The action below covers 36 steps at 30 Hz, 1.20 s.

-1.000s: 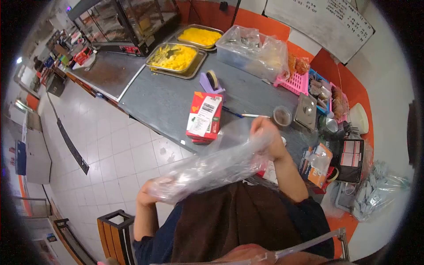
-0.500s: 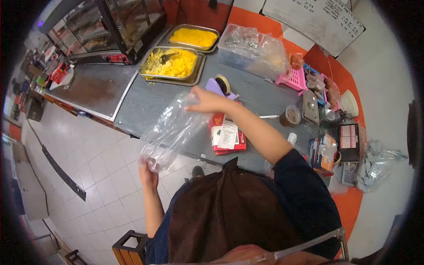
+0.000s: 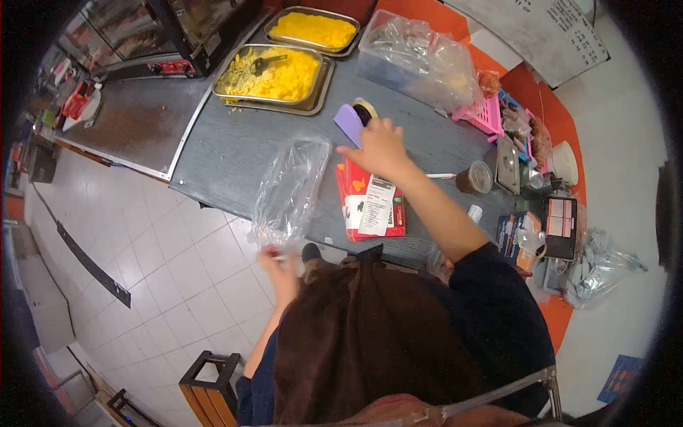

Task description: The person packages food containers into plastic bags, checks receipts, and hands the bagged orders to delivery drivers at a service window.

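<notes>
A clear plastic bag (image 3: 290, 181) lies crinkled along the table's front, its near end hanging past the edge. My left hand (image 3: 282, 274), partly blurred, is closed at that gathered near end. Over the far part of a red packet (image 3: 353, 192) is my right hand (image 3: 384, 151), open, thumb spread to the left. Its fingertips are by the purple tape dispenser (image 3: 348, 124) with its tape roll; whether they touch cannot be made out. A printed receipt (image 3: 377, 206) rests on the packet.
Two metal trays of yellow food, a nearer tray (image 3: 299, 80) with a dark utensil and a farther tray (image 3: 313, 30), stand at the back. A plastic tub of bags (image 3: 398, 75), a pink basket (image 3: 487, 117) and a lidded cup (image 3: 473, 178) are to the right. A wooden stool (image 3: 206, 384) stands below left.
My right hand has let go of the bag's far end and moved right to the tape dispenser. The bag has come down onto the table, and my left hand has shifted right with its near end.
</notes>
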{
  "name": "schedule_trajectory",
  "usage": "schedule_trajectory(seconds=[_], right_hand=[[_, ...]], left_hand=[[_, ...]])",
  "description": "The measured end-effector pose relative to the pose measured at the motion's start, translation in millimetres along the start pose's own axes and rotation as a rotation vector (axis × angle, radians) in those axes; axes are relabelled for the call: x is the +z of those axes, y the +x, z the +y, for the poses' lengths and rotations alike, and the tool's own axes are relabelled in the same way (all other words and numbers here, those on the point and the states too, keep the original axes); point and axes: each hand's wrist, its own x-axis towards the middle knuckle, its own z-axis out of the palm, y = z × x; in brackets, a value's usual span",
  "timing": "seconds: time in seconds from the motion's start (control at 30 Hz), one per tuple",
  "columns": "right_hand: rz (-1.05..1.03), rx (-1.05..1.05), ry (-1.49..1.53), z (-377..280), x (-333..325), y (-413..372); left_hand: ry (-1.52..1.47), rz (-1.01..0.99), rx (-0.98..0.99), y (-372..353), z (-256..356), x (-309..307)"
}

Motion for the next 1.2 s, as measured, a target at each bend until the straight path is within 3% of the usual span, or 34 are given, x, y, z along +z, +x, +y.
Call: schedule_trajectory(seconds=[0.1, 0.13, 0.2, 0.23, 0.3, 0.33, 0.4, 0.43, 0.5, 0.57, 0.63, 0.7, 0.77, 0.83, 0.9, 1.03, 1.1, 1.2], right_hand=[[0.002, -0.206, -0.072, 19.5, 9.8, -2.3], [0.003, -0.212, -0.070, 23.8, 17.8, 0.5], [0.129, -0.558, 0.130, 33.3, 37.1, 13.1], [0.134, -0.565, 0.131, 36.9, 41.4, 23.1], [-0.327, -0.669, 0.327, 41.0, 46.8, 40.6], [-0.323, -0.683, 0.326, 41.3, 49.6, 43.2], [-0.801, -0.332, 0.500, 36.6, 48.5, 46.7], [-0.800, -0.351, 0.495, 34.1, 43.2, 48.7], [-1.075, -0.251, 0.446, 31.5, 24.4, 47.2], [-0.947, -0.281, 0.422, 34.8, 12.9, 30.5], [-0.678, -0.339, 0.377, 39.0, 14.5, 25.4], [-0.607, -0.382, 0.442, 33.0, -10.6, 21.8], [-0.539, -0.410, 0.515, 21.0, -53.0, 20.5], [-0.445, -0.360, 0.598, -3.7, -86.6, 32.0], [-0.448, -0.358, 0.640, -27.1, -81.5, 52.8], [-0.513, -0.293, 0.544, -74.0, -19.2, 91.6], [-0.344, -0.441, 0.614, -75.6, 36.9, 85.4], [-0.407, -0.164, 0.773, -55.9, 56.1, 46.8]], left_hand=[[0.220, -1.253, 0.172, -5.8, 26.2, 37.6], [0.220, -1.247, 0.169, -10.1, 31.3, 50.8], [0.381, -1.151, -0.126, -18.7, 42.2, 76.7], [0.382, -1.142, -0.124, -20.8, 47.9, 86.1], [-0.792, -0.981, -0.744, -24.5, 57.6, 98.1], [-0.798, -0.949, -0.840, -22.4, 48.8, 103.8], [-0.824, -0.884, -0.805, -26.3, 50.9, 106.2], [-0.846, -0.829, -0.778, -28.3, 52.9, 107.0], [-0.901, -0.782, -0.770, -27.8, 34.6, 114.1], [-0.949, -0.741, -0.759, -31.6, 24.8, 107.7], [-0.761, -0.681, -0.643, -34.4, 29.4, 91.8], [-0.674, -0.607, -0.542, -37.8, 53.1, 72.6], [-0.106, -0.572, -0.329, -31.5, 82.3, 40.8], [0.103, -0.421, -0.180, -25.2, 119.6, 10.2], [0.092, -0.247, 0.061, -5.1, 103.0, -8.5], [-0.184, -0.105, 0.006, 40.8, 66.0, -22.2], [0.059, -0.089, -0.115, 60.0, 25.0, -22.8], [0.299, -0.147, -0.040, 55.5, 28.0, -17.8]])
